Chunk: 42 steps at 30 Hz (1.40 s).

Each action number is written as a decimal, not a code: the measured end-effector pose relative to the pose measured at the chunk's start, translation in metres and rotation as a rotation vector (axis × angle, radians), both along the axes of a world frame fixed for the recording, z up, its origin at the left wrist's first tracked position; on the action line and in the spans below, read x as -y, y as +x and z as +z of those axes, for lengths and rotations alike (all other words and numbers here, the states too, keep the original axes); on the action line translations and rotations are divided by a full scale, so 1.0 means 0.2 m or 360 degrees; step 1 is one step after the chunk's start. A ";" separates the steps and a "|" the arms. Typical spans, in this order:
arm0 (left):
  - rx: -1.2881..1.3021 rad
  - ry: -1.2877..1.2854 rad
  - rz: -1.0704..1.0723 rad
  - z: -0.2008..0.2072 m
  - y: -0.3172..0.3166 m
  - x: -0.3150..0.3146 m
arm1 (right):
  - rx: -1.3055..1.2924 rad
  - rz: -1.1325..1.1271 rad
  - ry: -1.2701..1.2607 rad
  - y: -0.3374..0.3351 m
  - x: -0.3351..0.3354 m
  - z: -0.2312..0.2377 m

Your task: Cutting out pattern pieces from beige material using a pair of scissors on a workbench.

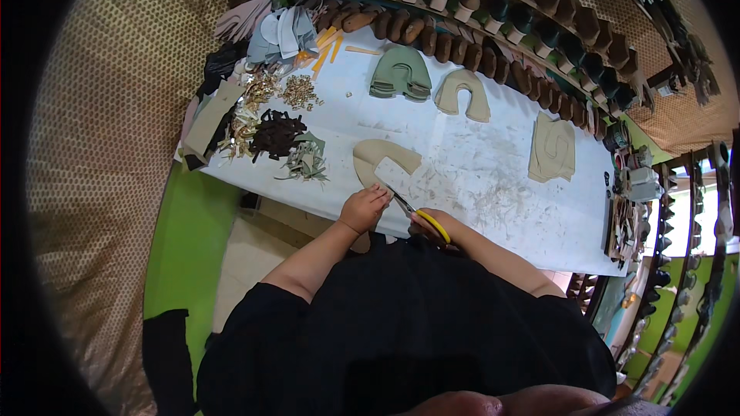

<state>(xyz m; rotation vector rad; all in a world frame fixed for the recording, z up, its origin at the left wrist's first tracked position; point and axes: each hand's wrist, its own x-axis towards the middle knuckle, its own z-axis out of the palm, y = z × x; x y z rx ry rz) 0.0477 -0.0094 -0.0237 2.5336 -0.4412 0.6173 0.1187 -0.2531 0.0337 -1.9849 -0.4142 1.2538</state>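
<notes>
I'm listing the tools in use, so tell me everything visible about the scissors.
The scissors have a bright yellow handle, smooth like plastic, and slim, dark, metallic-looking blades. The right hand grips the handle over the table's near edge. The blades slant away and leftward, toward the curved beige piece and the left hand. Whether the tips touch the piece, or how far the blades are parted, is too small to tell.

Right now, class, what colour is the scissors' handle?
The scissors' handle is yellow, best seen in the head view.
</notes>
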 end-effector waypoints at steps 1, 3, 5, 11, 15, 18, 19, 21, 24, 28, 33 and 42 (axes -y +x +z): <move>-0.0002 -0.0001 0.0005 0.00 0.00 0.00 | -0.0002 0.0005 -0.0001 0.00 -0.01 0.02; -0.0019 0.0010 0.0008 -0.01 -0.01 -0.01 | -0.0019 0.0025 -0.0136 0.00 -0.02 0.05; -0.0020 -0.0002 0.0014 -0.01 -0.01 0.00 | 0.0025 0.0050 -0.0126 0.01 -0.01 0.04; -0.0034 -0.0022 0.0013 0.01 0.00 0.00 | 0.0202 0.0127 -0.0158 0.04 0.01 0.00; -0.0051 -0.0046 0.0004 0.01 -0.01 -0.01 | 0.0113 0.0059 -0.0141 0.04 0.01 0.00; -0.0038 -0.0094 0.0018 0.03 -0.02 0.00 | 0.0092 0.0104 -0.0153 0.05 0.01 0.05; -0.0041 -0.0094 0.0018 0.03 -0.02 0.00 | 0.0088 0.0105 -0.0153 0.05 0.00 0.05; -0.0045 -0.0122 -0.0004 0.03 -0.03 -0.01 | 0.0057 0.0127 -0.0129 0.05 -0.02 0.06; -0.0038 -0.0162 -0.0035 0.03 -0.03 0.00 | 0.0057 0.0155 -0.0090 0.04 -0.03 0.07; -0.0012 -0.0156 -0.0006 0.03 -0.04 0.00 | 0.0153 0.0195 -0.0105 0.03 -0.05 0.06; 0.0009 -0.0198 0.0040 0.04 -0.06 0.00 | 0.0090 0.0095 -0.0112 0.00 -0.07 0.08; 0.0003 -0.0201 0.0036 0.04 -0.08 0.00 | 0.0301 0.0210 -0.0197 -0.01 -0.06 0.01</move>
